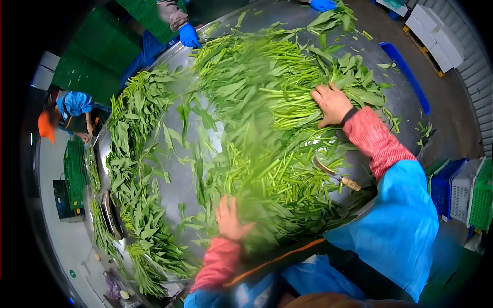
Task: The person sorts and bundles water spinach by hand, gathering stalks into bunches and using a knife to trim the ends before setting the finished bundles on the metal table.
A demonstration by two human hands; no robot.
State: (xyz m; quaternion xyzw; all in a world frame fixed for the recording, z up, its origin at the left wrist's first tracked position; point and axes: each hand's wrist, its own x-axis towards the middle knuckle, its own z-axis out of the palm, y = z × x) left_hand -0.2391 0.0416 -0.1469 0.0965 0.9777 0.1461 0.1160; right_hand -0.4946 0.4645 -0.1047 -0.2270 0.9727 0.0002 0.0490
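Leafy green stalks (292, 110) lie in a broad pile on a metal table (182, 179). My right hand (333, 104) rests on top of the stalks at the right of the pile, its fingers spread over them. Near the lower edge of the pile, my left hand (232, 219) has its fingers apart beside the leaves, with nothing visibly held. Below my right hand, a curved knife (351, 184) with a wooden handle lies among short cut stalks (292, 174). A blurred green streak crosses the middle of the pile.
Another long row of greens (136, 138) lies at the left. A blue-gloved hand (189, 35) of another person touches the pile's top edge. A person in an orange cap (46, 126) is at far left. Crates (449, 187) stand at the right, near a blue strip (405, 74).
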